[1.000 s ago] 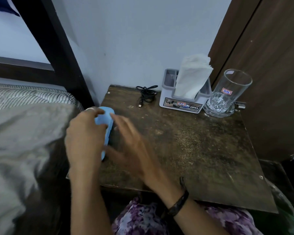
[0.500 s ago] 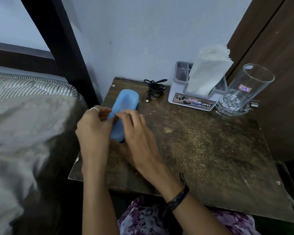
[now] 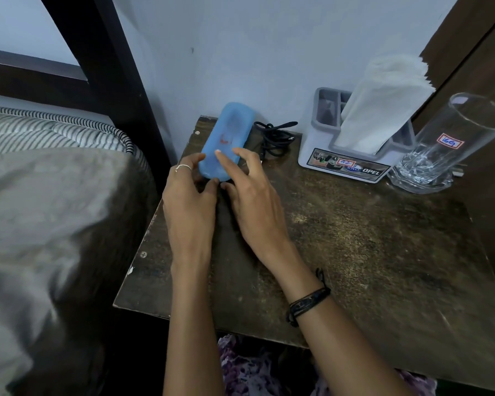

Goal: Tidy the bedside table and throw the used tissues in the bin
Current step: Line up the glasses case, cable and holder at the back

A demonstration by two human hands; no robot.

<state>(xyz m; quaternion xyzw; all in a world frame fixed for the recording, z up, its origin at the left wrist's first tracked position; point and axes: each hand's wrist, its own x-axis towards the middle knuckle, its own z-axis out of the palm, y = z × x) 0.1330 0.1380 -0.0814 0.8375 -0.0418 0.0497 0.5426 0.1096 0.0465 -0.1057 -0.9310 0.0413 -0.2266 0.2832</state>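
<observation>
A light blue oblong case (image 3: 226, 138) lies at the back left corner of the dark wooden bedside table (image 3: 369, 252), its far end near the wall. My left hand (image 3: 187, 201) touches its near left edge with the fingertips. My right hand (image 3: 250, 195) rests two fingers on its near end, the other fingers spread apart. Both hands are at the case's near end, neither wrapped around it. A grey holder (image 3: 352, 155) with clean white tissues (image 3: 383, 101) stands at the back. No loose used tissue or bin shows.
A coiled black cable (image 3: 275, 135) lies between the case and the holder. A tall empty glass (image 3: 443, 144) stands at the back right by a brown door. A bed with a striped mattress (image 3: 55, 130) and a black post (image 3: 106, 67) borders the table's left.
Both hands have slid the blue case away from me, from the table's front left towards the back corner by the wall. The view has shifted forward too.
</observation>
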